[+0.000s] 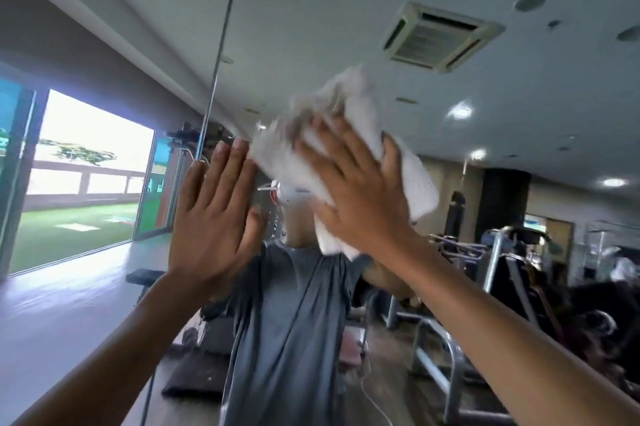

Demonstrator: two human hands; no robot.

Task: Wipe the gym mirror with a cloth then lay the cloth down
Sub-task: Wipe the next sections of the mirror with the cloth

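The gym mirror (346,16) fills the whole view in front of me. A white cloth (349,113) lies bunched against the glass at head height, blurred by motion. My right hand (360,197) presses it flat onto the mirror with fingers spread and straight. My left hand (211,214) is raised beside it, palm toward the glass, fingers straight and together, holding nothing. Whether the left palm touches the glass is not clear. My own reflection in a grey shirt stands behind the hands.
A vertical seam (221,44) between mirror panels runs just left of the cloth. The reflection shows gym machines (502,269) at the right, a ceiling air vent (440,37), and an open doorway (86,176) to a green lawn at the left.
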